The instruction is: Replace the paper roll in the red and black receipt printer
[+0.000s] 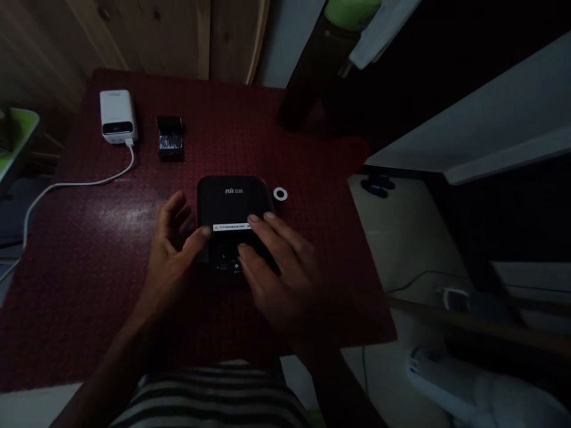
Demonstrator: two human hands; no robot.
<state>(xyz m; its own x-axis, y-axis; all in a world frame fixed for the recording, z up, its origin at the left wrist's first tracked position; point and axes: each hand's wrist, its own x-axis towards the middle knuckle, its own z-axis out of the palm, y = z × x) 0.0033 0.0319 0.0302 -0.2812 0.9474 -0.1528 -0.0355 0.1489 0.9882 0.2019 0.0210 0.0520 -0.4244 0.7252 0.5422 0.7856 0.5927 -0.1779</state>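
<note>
A black boxy device point(232, 205) with a light logo and a white warning strip lies flat on the dark red table. Round markings or buttons show on its near part. My left hand point(172, 249) is at its left side, fingers spread and curved, the thumb touching near the strip's left end. Across the device's right half lies my right hand point(281, 267), fingers stretched over the strip and the near part, hiding some of both. Just right of the device sits a small white ring point(280, 194) with a dark centre.
A white power bank point(117, 116) with a white cable point(84, 183) stands at the table's back left. Beside it lies a small black item point(170, 138) with a shiny middle. A tall dark bottle point(307, 77) with a green cap rises at the back right. Slippers point(377, 185) lie on the floor.
</note>
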